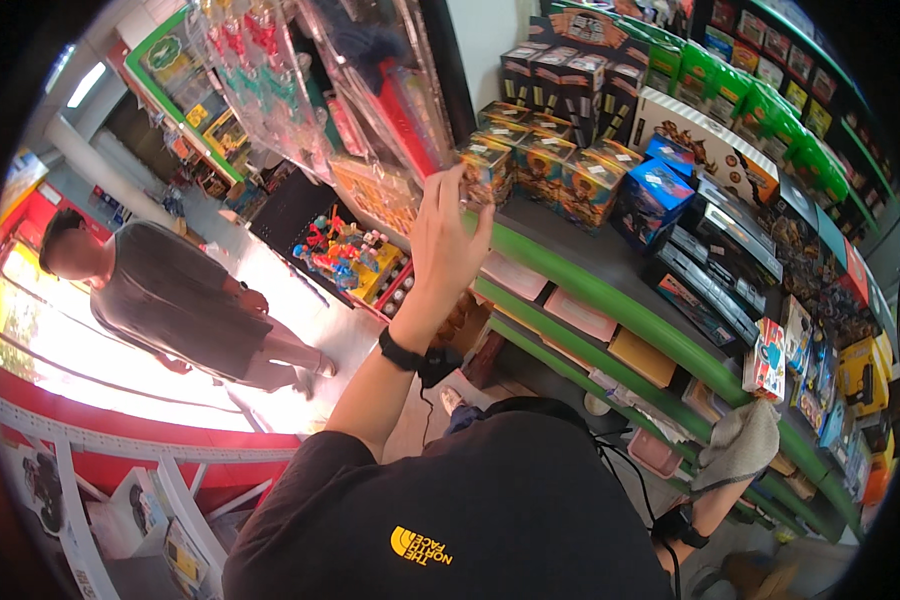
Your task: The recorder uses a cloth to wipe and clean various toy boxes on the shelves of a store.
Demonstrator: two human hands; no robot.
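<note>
My left hand (446, 244) reaches up to the end of a row of small, brightly printed boxes (592, 180) on a dark shelf top. Its fingertips and thumb are at the endmost box (489, 166); whether they grip it or only touch it I cannot tell. Lower right, a grey cloth (742, 442) covers most of my right hand (735, 486), which holds it by the green shelf edge (592, 292). Just above the cloth stands a red and white box (765, 361). Black bands circle both wrists.
Blue boxes (651, 196), dark boxes (709, 281) and green packets (750, 97) crowd the shelf. Plastic-wrapped toys (270, 82) hang beside my left hand. A person (180, 296) stands at the left. Toy figures (345, 251) sit on a low stand. A black cable (637, 480) hangs by my right arm.
</note>
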